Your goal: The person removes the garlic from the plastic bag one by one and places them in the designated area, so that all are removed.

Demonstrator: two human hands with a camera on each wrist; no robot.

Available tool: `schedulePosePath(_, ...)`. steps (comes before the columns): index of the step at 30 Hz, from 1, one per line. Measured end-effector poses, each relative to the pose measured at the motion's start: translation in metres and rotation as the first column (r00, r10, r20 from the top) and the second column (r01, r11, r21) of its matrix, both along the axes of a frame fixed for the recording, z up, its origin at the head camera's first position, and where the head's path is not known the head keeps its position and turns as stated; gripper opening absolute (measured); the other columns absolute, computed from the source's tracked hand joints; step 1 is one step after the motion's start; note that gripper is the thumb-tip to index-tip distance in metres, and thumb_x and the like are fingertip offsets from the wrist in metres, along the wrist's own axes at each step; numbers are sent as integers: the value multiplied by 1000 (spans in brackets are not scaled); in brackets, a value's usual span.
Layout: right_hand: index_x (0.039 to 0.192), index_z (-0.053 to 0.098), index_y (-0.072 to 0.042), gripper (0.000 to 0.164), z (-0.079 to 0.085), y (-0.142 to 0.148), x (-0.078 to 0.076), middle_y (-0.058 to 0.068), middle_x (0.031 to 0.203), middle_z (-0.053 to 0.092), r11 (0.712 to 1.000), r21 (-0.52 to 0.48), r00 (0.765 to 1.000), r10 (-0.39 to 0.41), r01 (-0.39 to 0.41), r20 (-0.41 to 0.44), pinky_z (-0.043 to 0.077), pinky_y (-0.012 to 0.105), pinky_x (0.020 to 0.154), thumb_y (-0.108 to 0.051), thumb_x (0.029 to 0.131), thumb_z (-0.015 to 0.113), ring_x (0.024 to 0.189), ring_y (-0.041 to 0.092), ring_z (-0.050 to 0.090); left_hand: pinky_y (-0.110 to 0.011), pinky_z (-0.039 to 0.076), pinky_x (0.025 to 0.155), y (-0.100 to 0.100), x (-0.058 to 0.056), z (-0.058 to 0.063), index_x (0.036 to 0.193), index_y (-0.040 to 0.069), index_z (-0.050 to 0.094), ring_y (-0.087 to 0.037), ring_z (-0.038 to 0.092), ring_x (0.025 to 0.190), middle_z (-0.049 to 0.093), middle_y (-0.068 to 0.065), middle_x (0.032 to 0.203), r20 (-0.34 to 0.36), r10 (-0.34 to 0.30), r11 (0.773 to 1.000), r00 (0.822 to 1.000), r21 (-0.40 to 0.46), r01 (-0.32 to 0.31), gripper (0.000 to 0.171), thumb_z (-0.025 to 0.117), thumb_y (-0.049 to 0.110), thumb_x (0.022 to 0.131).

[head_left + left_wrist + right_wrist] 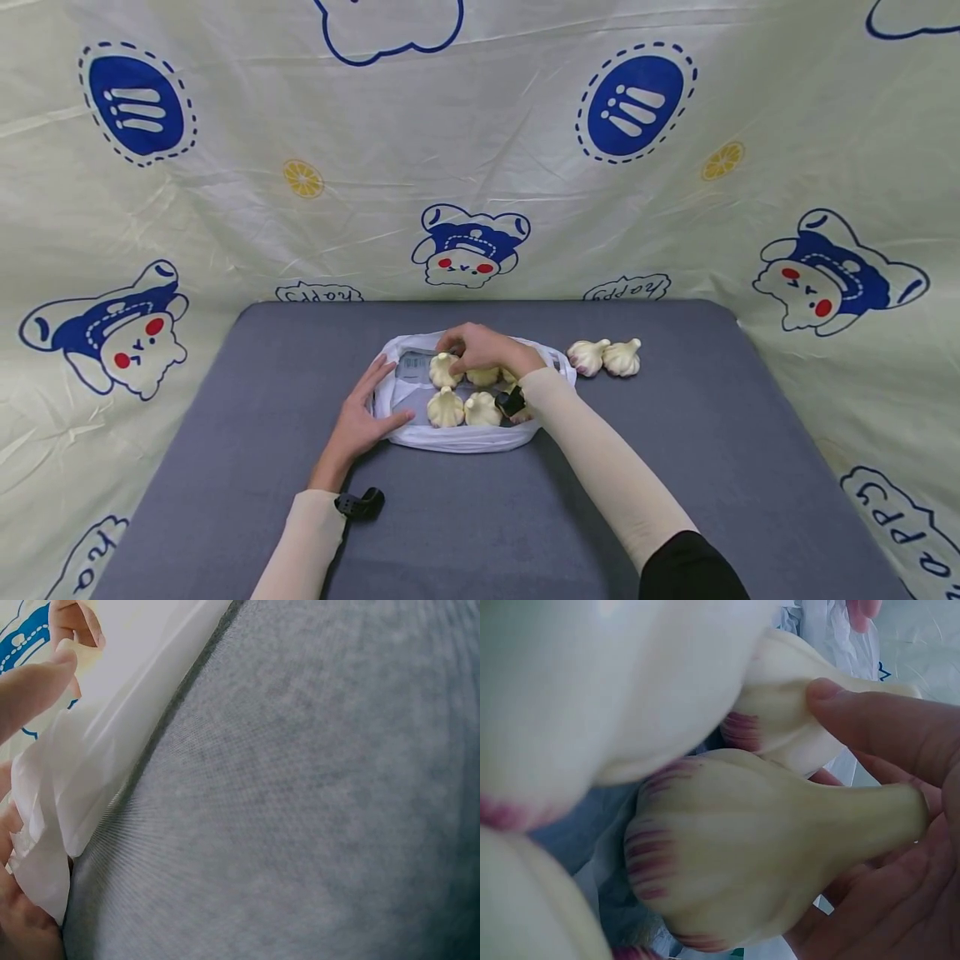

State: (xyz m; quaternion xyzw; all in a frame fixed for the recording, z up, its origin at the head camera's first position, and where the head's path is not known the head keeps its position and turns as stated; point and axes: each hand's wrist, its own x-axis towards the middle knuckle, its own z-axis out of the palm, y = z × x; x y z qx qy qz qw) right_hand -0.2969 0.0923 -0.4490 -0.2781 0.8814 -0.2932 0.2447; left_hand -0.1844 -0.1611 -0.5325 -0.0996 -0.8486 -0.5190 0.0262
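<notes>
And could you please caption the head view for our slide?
Right hand grips garlic bulb in white plastic bag, left hand touching the bag.

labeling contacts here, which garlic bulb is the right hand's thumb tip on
The far row's leftmost bulb in the white bag; the right hand puts its thumb tip on it alone.

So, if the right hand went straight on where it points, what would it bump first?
The right hand already holds a garlic; past that, going left, it would probably meet the bag at its left rim. Its height is hard to judge, so it might pass over.
</notes>
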Motion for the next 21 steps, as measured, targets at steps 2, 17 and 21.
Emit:
schedulePosePath(2,128,69,-11,36,0,-1,0,8,135,67,1000,1,1000,1,-1,-2,50,41,109,-12,93,75,126,28,61,-59,20,126,0,0,0,153,16,50,-29,20,159,29,-1,170,-2,0,1000,1000,-2,0,84,89,29,80)
schedulePosePath(17,124,72,-12,33,3,3,2,8,129,70,999,-40,1000,-6,6,-2,53,41,104,-12,91,76,120,29,65,-60,21,125,1,0,-1,152,11,51,-33,22,158,28,-6,170,-32,-9,1000,999,1,9,83,89,27,79)
schedulePosePath(21,124,72,-12,33,5,5,3,6,129,70,999,-52,1000,-14,14,0,53,41,104,-13,91,76,122,30,65,-61,21,124,0,0,-1,152,11,51,-34,20,159,26,-6,171,-30,-13,1000,999,0,13,83,89,27,80)
